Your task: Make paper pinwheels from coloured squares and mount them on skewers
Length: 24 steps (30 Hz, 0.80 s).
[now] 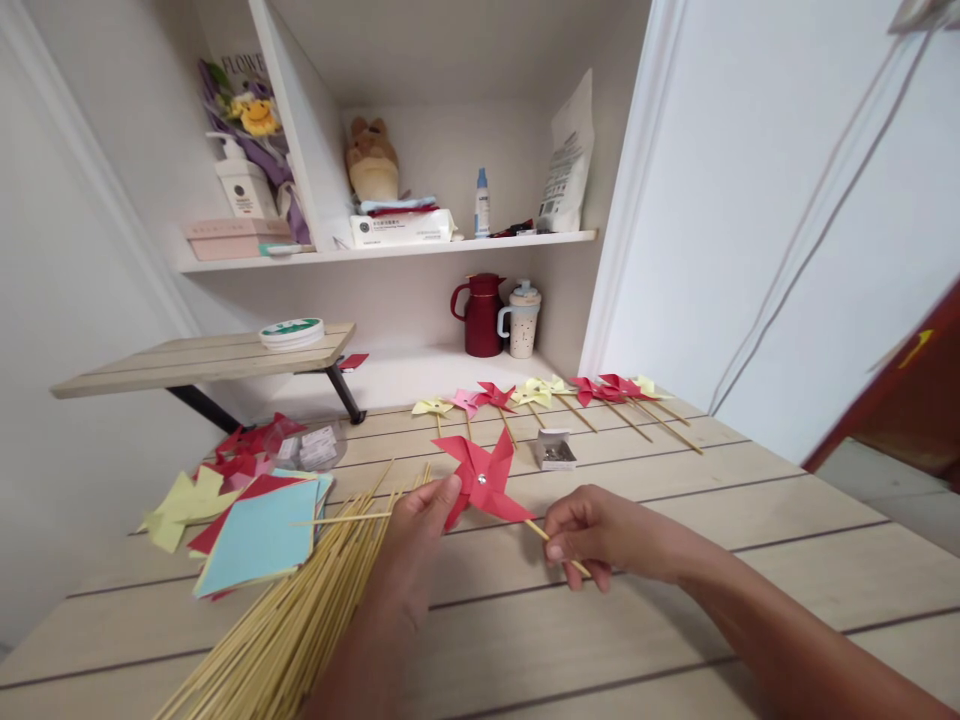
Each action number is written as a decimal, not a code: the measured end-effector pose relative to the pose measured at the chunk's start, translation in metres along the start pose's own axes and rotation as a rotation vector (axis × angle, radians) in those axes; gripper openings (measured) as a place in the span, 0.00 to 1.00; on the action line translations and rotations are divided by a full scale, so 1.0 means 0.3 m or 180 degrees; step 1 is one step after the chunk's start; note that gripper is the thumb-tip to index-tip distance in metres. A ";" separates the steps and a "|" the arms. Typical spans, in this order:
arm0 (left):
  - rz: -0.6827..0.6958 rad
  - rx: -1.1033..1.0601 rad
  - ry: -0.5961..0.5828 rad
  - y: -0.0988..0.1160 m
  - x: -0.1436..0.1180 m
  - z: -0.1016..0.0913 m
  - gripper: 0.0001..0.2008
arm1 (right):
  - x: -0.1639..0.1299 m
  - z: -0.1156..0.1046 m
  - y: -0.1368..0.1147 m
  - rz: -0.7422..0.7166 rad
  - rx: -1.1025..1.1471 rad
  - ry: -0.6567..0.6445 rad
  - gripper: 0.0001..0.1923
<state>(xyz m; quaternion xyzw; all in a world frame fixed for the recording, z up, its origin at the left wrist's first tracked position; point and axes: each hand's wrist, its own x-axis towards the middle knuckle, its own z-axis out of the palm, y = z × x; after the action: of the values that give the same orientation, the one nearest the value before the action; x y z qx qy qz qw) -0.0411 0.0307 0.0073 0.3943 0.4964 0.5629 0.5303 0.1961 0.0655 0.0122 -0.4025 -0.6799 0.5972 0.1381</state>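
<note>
The left hand (pixel 426 512) appears to pinch a blade of the red pinwheel (pixel 480 503) above the counter (pixel 517 640); the right hand (pixel 589 530) grips its stick (pixel 537 530), which points toward four o'clock. Too tight a pinch could crease the paper; a hard twist might loosen the centre fastener (pixel 481 479). Careless knuckles could tip the small open box (pixel 556 462), at two o'clock from the pinwheel.

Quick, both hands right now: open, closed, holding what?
Left hand: thumb at the red pinwheel's edge; whether it grips cannot be told.
Right hand: closed, holding the pinwheel's stick.
</note>
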 end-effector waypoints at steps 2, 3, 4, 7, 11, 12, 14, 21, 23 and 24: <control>0.0013 0.0011 0.0020 0.002 0.000 0.001 0.18 | 0.000 0.001 -0.001 0.0003 0.0008 -0.0004 0.10; 0.0018 0.0051 0.0037 0.003 0.001 0.001 0.18 | -0.001 0.002 -0.003 -0.0010 0.0016 -0.0012 0.10; 0.0025 0.0110 0.0063 0.004 0.002 0.001 0.17 | -0.001 0.004 -0.005 -0.0026 0.0025 -0.0023 0.10; 0.0036 0.0258 0.0203 0.005 0.003 0.000 0.17 | -0.004 0.011 -0.014 -0.0026 0.0077 -0.0049 0.10; 0.0040 0.0241 0.0369 0.005 -0.002 0.002 0.19 | -0.007 0.019 -0.024 -0.0024 0.0078 -0.0056 0.10; 0.0053 0.0276 0.0409 0.005 -0.003 0.003 0.20 | -0.006 0.020 -0.025 -0.0026 0.0060 -0.0056 0.10; 0.0091 0.0404 0.0505 0.007 -0.007 0.006 0.21 | -0.005 0.020 -0.024 -0.0010 0.0026 -0.0054 0.09; 0.0362 0.0802 0.0795 0.027 -0.025 0.025 0.18 | 0.002 0.025 -0.013 -0.0030 0.0052 0.0047 0.10; 0.0358 0.0806 0.0823 0.030 -0.027 0.028 0.18 | 0.003 0.025 -0.013 -0.0017 0.0080 0.0057 0.10; 0.0340 0.0815 0.0829 0.030 -0.026 0.028 0.18 | 0.002 0.026 -0.013 -0.0015 0.0082 0.0057 0.10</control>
<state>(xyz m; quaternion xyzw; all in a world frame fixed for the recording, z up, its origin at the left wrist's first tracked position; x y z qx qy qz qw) -0.0339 0.0245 0.0185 0.4082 0.6068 0.5687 0.3765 0.1889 0.0607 0.0137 -0.4045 -0.6718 0.6020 0.1507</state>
